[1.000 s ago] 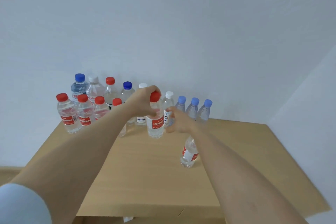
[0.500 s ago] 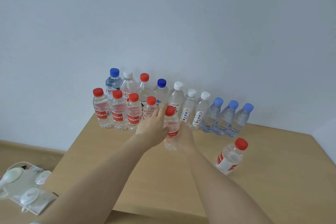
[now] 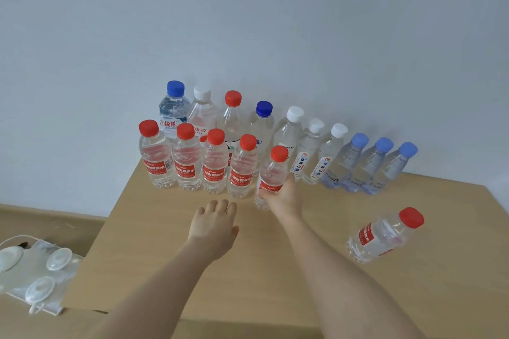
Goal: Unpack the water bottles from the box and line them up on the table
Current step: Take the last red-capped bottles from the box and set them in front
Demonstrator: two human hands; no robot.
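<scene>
Bottle (image 3: 271, 173) with red cap, base within curled fingers of right hand (image 3: 285, 198); left hand (image 3: 213, 224) just beside, fingers straight, empty.

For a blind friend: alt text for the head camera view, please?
A person's right hand grips a red-capped bottle beside a row of four alike on a wooden table, left hand open nearby. More bottles line the wall; a lone bottle sits apart.

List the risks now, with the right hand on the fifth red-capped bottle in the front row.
1. The right hand grips the fifth red-capped bottle close beside the fourth red-capped bottle; a nudge may topple the packed front row.
2. The lone red-capped bottle stands near the right forearm; drawing that arm back could knock it over.
</scene>
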